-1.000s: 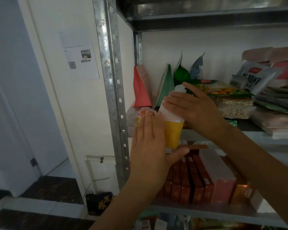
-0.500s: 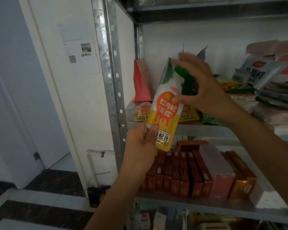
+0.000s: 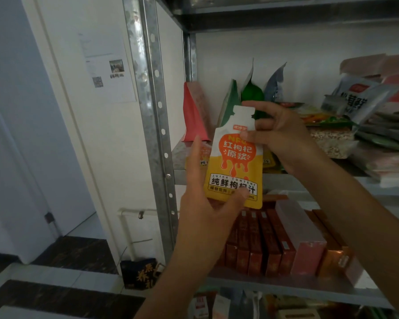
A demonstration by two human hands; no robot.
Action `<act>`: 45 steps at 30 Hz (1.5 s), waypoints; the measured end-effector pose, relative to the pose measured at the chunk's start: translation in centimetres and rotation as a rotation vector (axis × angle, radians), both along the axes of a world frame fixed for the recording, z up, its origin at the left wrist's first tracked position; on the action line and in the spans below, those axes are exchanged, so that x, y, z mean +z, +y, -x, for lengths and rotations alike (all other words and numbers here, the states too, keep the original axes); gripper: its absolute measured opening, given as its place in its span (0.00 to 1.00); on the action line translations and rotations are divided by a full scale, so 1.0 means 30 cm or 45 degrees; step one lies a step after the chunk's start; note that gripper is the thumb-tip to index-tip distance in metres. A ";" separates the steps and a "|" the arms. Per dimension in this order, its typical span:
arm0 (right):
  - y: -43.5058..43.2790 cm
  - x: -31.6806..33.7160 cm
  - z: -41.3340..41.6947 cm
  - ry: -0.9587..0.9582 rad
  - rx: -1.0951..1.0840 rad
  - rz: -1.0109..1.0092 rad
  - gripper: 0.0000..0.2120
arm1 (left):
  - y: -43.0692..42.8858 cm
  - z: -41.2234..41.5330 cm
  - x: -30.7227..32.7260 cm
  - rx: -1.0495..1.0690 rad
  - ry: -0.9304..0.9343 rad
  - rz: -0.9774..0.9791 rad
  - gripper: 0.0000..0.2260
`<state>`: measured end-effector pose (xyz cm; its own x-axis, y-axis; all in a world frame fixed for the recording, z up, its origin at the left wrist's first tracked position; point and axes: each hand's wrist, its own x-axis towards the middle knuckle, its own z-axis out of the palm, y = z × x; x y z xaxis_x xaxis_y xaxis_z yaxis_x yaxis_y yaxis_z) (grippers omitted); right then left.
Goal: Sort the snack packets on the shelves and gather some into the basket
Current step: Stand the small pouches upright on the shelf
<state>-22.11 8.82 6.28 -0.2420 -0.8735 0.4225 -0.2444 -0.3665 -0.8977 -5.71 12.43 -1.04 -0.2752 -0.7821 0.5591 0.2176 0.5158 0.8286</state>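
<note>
Upright, yellow-and-white juice pouch (image 3: 236, 162) with an orange splash, held front-on.

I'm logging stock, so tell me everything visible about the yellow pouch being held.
The pouch is a flat, glossy, flexible sachet. It has a white shouldered top with a narrow neck, an orange drip graphic with Chinese text, a yellow lower half and a boxed label reading JUICE CONTENT. It looks sealed and is upright, front to the camera, before the shelf. The left hand grips its bottom, thumb on the front. The right hand pinches its white shoulder.
</note>
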 end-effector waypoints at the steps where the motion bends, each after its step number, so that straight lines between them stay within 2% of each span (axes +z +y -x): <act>1: 0.001 -0.002 0.000 0.020 -0.029 0.020 0.27 | -0.011 -0.001 -0.022 0.079 -0.130 0.148 0.35; 4: 0.007 0.000 -0.005 0.065 -0.081 0.055 0.27 | -0.053 0.004 -0.081 0.271 -0.485 0.436 0.32; 6: 0.007 0.002 -0.005 0.074 -0.120 0.069 0.28 | -0.077 0.011 -0.101 0.559 -0.642 0.698 0.27; 8: 0.008 0.001 -0.005 0.078 -0.148 0.082 0.27 | -0.103 0.012 -0.109 0.700 -0.683 0.882 0.23; 10: 0.008 -0.005 -0.004 0.062 -0.174 0.079 0.26 | -0.116 0.017 -0.083 0.705 -0.647 0.818 0.20; 13: 0.003 -0.027 -0.010 0.007 -0.143 0.080 0.26 | -0.161 0.026 -0.051 0.780 -0.671 0.819 0.20; 15: -0.004 -0.050 -0.016 0.090 -0.194 0.107 0.25 | -0.199 0.051 -0.051 0.867 -0.723 0.998 0.22; 18: -0.010 -0.082 -0.018 0.205 -0.301 0.150 0.22 | -0.268 0.095 -0.038 0.916 -0.742 1.009 0.26; 21: -0.019 -0.116 -0.007 0.389 -0.451 0.216 0.18 | -0.321 0.137 -0.015 0.926 -0.830 1.003 0.18; 24: -0.014 -0.137 -0.004 0.616 -0.532 0.318 0.15 | -0.353 0.182 0.004 0.798 -1.075 0.941 0.14; 26: -0.013 -0.152 0.009 0.814 -0.545 0.215 0.15 | -0.367 0.201 -0.010 0.646 -1.201 0.876 0.10; 29: -0.018 -0.179 0.022 1.315 -0.651 -0.092 0.16 | -0.393 0.183 -0.018 0.383 -1.224 0.801 0.14; 31: -0.022 -0.190 0.017 1.558 -0.709 -0.135 0.15 | -0.403 0.149 -0.014 0.237 -1.245 0.770 0.16; 32: -0.021 -0.189 0.014 1.612 -0.704 -0.146 0.14 | -0.413 0.133 -0.022 0.320 -1.281 0.816 0.19; 35: -0.022 -0.172 0.005 1.699 -0.673 -0.207 0.10 | -0.404 0.084 -0.052 0.830 -1.357 0.892 0.35; 37: -0.027 -0.171 -0.002 1.752 -0.671 -0.228 0.08 | -0.393 0.058 -0.078 0.889 -1.533 0.804 0.40; 39: -0.027 -0.173 -0.013 1.793 -0.692 -0.226 0.07 | -0.386 0.037 -0.097 0.897 -1.606 0.844 0.37; 41: -0.027 -0.170 -0.018 1.805 -0.724 -0.225 0.08 | -0.369 0.022 -0.081 0.957 -1.640 0.879 0.27; 43: -0.030 -0.168 -0.017 1.761 -0.735 -0.248 0.08 | -0.353 0.007 -0.058 1.072 -1.485 0.907 0.19; 45: -0.040 -0.168 -0.012 1.714 -0.736 -0.227 0.09 | -0.339 -0.010 -0.040 1.076 -1.241 0.783 0.18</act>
<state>-21.74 7.63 1.25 -0.0884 -0.8577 0.5064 -0.9825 0.1587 0.0972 -5.40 2.25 -2.24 -0.3215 -0.6088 0.7253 -0.8472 0.5271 0.0669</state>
